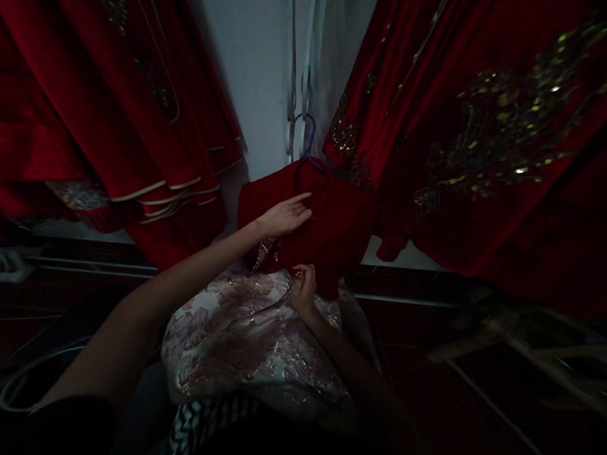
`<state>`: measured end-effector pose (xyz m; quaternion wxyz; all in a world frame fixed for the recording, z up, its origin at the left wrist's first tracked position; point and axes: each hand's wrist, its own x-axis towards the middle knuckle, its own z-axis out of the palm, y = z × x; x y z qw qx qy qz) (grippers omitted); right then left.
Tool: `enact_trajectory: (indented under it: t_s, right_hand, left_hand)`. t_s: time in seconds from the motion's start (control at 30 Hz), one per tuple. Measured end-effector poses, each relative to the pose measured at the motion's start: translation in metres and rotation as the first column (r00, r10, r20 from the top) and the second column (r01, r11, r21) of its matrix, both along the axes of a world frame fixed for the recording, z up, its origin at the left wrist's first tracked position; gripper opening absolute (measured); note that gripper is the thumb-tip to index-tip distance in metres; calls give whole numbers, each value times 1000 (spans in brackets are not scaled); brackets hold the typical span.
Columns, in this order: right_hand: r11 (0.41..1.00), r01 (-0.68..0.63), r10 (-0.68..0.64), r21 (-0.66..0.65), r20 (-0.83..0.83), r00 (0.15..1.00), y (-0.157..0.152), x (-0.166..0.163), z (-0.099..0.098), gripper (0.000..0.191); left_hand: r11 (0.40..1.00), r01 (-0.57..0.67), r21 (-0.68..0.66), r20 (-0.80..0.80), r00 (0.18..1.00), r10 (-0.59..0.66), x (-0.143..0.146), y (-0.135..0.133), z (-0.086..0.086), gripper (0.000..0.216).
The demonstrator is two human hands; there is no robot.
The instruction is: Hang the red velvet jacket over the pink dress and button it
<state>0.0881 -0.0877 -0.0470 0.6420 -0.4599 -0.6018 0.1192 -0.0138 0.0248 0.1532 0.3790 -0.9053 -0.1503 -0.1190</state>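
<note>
A small red garment (333, 220) hangs on a purple hanger (307, 131) in front of me. My left hand (286, 216) rests over its front below the neckline, fingers mostly stretched out and apart. A dangling beaded trim (264, 252) shows on the garment just below that wrist. Lower down, my right hand (304, 287) is at the garment's bottom edge, fingers curled in a pinch. Tiny bright specks show at its fingertips, too small to name. Pale floral brocade fabric (267, 328) with a metallic sheen spreads under both forearms.
Long red garments with gold-tone trim (155, 126) hang on the left. On the right hangs another red garment with gold sequins (514, 127). Metal rods (298, 68) run down the pale wall behind the hanger. A blurred wooden frame (506, 333) stands at lower right. The scene is dim.
</note>
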Motion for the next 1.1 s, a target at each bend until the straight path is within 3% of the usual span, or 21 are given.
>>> enact_trajectory:
  t_s: [0.27, 0.57, 0.73, 0.83, 0.93, 1.0, 1.1]
  right_hand:
    - [1000, 20, -20, -8, 65, 998, 4, 4, 3, 25]
    - [985, 167, -159, -31, 183, 970, 9, 17, 15, 30]
    - [996, 79, -71, -49, 145, 987, 12, 28, 31, 28]
    - [998, 3, -3, -70, 2, 1000, 17, 24, 62, 24]
    - [992, -126, 120, -20, -182, 976, 34, 4, 104, 21]
    - [973, -231, 231, 24, -183, 955, 51, -15, 128, 41]
    - [985, -143, 137, -96, -68, 988, 79, -35, 144, 77]
  left_hand:
    - [1000, -29, -9, 50, 998, 30, -5, 13, -13, 28]
    - [961, -223, -161, 101, 965, 241, -30, 14, -33, 27]
    - [952, -235, -197, 256, 925, 281, -58, 2, -45, 23]
    - [944, -229, -237, 469, 824, 318, -67, 3, -58, 39]
    - [922, -216, -320, 674, 632, 382, -61, 11, -69, 53]
    - [902, -201, -381, 766, 478, 430, -51, 18, -73, 63]
    - [890, -151, -431, 846, 274, 457, -37, 28, -77, 65]
